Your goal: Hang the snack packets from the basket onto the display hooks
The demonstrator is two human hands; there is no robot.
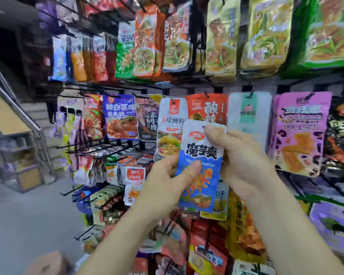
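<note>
Holding flat blue-and-white foil snack pkt w/ bold black characters (pixel 203 150) in both hands, just in front of & slightly below orange-red hanging pkt w/ big white characters (pixel 207 108), overlapping its lower half. L hand (pixel 167 175) gripping the lower left edge, thumb pressed on the front. R hand (pixel 244 155) pinching the top right corner w/ fingertips (pixel 213 132). Not yet on any hook. To do it well: hold upright & print facing out, steady the bottom w/ L, shift R fingertips off the hang hole near the top edge (hard to make out here). Then line the hole up w/ the tip of a black wire hook (pixel 206 94) & slide straight back along it. No sideways tugging, so as not to risk a tear at the hole in thin foil. Best on a hook w/ matching pkts; cannot tell which, no same print made out. Basket: not in view, contents unknown. Hooks as holders:
- just left of orange-red pkt, white pkt w/ red logo (pixel 172 124)
- just right, pale white-and-green pkt (pixel 248 114)
- further right, purple pkt (pixel 300 132)
- above, thick stack of gold-green pkts (pixel 220 36)
- down-left, long black pegs (pixel 74 145), bare at the tips, small pkts pushed to the back
</note>
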